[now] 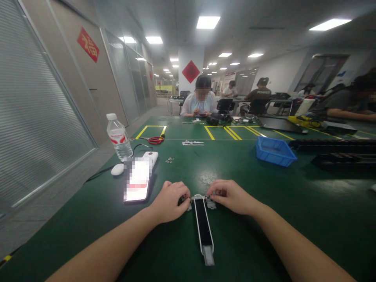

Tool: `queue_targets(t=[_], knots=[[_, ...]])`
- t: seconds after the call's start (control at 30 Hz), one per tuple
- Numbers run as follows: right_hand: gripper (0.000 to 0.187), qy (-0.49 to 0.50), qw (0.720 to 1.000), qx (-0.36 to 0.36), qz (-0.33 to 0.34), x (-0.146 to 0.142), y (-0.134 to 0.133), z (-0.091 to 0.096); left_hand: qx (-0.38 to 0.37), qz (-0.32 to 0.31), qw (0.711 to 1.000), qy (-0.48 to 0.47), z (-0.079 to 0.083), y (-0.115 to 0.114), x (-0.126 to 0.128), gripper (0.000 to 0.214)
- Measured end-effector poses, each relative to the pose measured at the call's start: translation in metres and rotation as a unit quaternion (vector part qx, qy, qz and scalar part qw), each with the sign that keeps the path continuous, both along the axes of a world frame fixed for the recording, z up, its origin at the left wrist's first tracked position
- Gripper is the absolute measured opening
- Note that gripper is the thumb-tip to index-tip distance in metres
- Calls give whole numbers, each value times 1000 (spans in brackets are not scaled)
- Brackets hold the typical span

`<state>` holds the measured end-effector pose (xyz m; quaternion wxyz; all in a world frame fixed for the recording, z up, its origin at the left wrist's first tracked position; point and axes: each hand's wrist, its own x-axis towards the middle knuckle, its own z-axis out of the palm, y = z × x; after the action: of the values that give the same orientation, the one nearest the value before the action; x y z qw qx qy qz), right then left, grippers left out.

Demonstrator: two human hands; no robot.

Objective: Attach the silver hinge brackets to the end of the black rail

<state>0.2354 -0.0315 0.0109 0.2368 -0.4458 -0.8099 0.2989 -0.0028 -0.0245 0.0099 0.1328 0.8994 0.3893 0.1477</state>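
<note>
A long, narrow black strip with a white wire-like frame (204,223) lies on the green table in front of me, a grey tab at its near end. Small grey metal brackets stick out on both sides of its far end. My left hand (173,199) pinches at the left bracket (189,204), fingers curled. On the other side, my right hand (230,196) has thumb and fingertips closed at the right bracket (210,203). The fingers partly hide both brackets, and any smaller part between the fingertips cannot be made out.
Left of my hands are a lit phone (138,182), a white mouse-like object (118,169) and a water bottle (119,137). Beyond lie small metal rings (169,160), red-handled scissors (155,140) and thin white pieces (192,143). A blue bin (275,152) stands right. A person (199,100) sits opposite.
</note>
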Motion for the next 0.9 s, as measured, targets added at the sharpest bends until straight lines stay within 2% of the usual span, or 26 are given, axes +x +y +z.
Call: queue_targets(t=[0.9], knots=[[14, 18, 999, -28, -17, -2, 0, -5, 2, -6, 1000, 0, -1, 0, -1, 10]])
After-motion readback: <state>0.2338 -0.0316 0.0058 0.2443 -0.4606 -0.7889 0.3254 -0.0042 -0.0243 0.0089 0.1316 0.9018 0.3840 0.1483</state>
